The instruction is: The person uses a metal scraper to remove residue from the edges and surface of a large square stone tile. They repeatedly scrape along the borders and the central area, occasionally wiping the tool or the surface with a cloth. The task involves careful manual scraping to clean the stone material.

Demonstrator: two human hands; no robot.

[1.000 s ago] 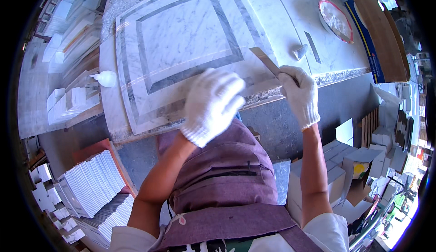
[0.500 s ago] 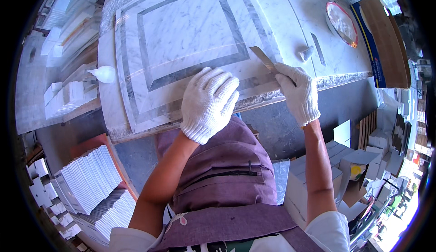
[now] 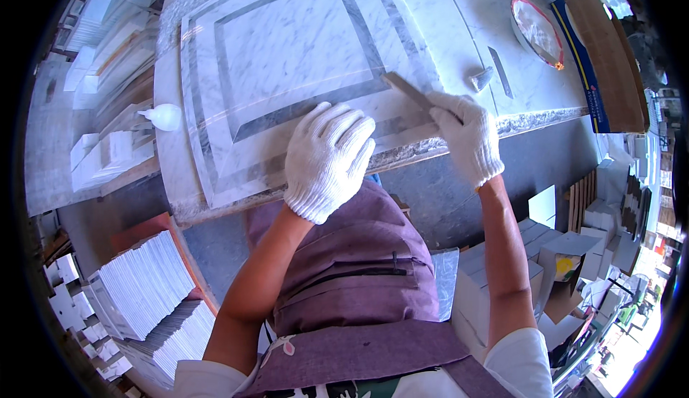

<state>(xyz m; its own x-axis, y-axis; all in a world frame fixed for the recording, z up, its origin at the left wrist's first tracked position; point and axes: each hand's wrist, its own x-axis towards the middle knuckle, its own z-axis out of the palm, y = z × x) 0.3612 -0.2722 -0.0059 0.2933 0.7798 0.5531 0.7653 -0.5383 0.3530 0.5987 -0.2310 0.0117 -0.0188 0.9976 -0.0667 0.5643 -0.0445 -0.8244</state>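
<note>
A white marble panel (image 3: pixel 294 46) with grey inlaid bands lies on the workbench before me. My left hand (image 3: pixel 329 155), in a white knitted glove, rests on its near edge, the fingers stretched out and lying flat. To the right, my gloved right hand (image 3: pixel 466 134) is closed round one end of a narrow flat grey strip (image 3: pixel 409 91), which looks like a blade. Its free end points up and left above the panel's right inlay. I cannot tell whether that end touches the stone.
A white squeeze bottle (image 3: pixel 165 117) lies left of the panel. On the right are a small grey lump (image 3: pixel 481 78), a thin dark strip (image 3: pixel 500 72), a red-rimmed bowl (image 3: pixel 537 33) and a cardboard box (image 3: pixel 606 61). Stacked white tiles (image 3: pixel 143 283) stand low on the left.
My right hand has shifted slightly left and up with the grey strip, whose face now catches more light. The left hand stays on the panel's edge, almost unmoved.
</note>
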